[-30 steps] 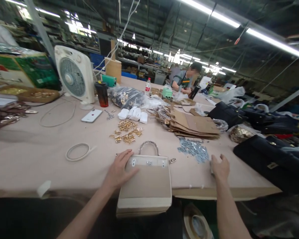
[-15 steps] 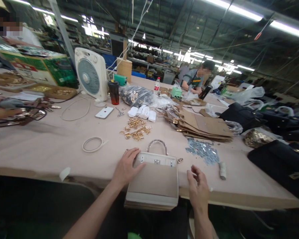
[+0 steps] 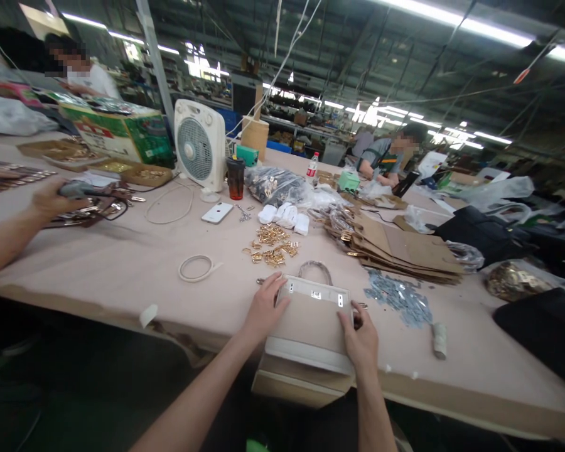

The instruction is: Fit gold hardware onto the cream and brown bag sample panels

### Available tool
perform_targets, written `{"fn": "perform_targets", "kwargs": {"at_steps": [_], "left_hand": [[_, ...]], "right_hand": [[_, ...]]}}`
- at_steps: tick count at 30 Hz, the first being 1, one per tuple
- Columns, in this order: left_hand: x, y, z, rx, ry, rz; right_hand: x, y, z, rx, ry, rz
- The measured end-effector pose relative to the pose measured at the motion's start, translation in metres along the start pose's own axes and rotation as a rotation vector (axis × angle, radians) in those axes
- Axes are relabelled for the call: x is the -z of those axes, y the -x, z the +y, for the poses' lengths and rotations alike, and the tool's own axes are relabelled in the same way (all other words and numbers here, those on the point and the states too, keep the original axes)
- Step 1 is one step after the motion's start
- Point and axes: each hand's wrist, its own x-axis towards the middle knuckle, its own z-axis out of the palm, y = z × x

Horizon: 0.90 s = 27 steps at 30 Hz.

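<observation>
A beige handbag [image 3: 311,323] lies at the table's front edge, its lower part jutting out over it. Its looped handle [image 3: 316,269], wrapped in clear film, points away from me, and small metal fittings show along the upper band. My left hand [image 3: 267,306] holds the left side, thumb on the front face and fingers along the edge. On the opposite side my right hand [image 3: 361,334] grips the bag with the thumb on its face; the fingertips are partly hidden. Beyond the bag lies a pile of gold-coloured metal fittings [image 3: 274,246].
Right of the bag are grey-blue small pieces [image 3: 400,298], a pale roll [image 3: 439,341] and stacked brown bag parts [image 3: 405,251]. A tape roll [image 3: 195,268], phone [image 3: 217,213], dark cup [image 3: 235,177] and fan [image 3: 200,144] stand left. A co-worker's hand [image 3: 56,198] holds a grey tool.
My right hand has come in from the right and taken hold of the bag's side. My left hand stays on the bag. The view has swung left, so things appear farther right.
</observation>
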Motion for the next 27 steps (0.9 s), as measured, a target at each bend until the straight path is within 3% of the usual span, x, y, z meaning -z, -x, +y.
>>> {"fn": "perform_targets", "kwargs": {"at_steps": [6,15,20,27], "left_hand": [[0.0,0.005,0.009,0.007,-0.065,-0.066],[0.002,0.038,0.025,-0.064,-0.109,-0.31],[-0.006,0.037,0.029,-0.038,-0.047,-0.277],[-0.032,0.035,0.03,0.112,0.153,-0.213]], "right_hand": [[-0.012,-0.046,0.002,0.04,0.023,-0.019],[-0.009,-0.092,0.009,0.053,0.134,0.015],[-0.009,-0.118,0.016,0.057,0.237,-0.069],[0.0,-0.156,0.016,0.021,0.348,-0.136]]}}
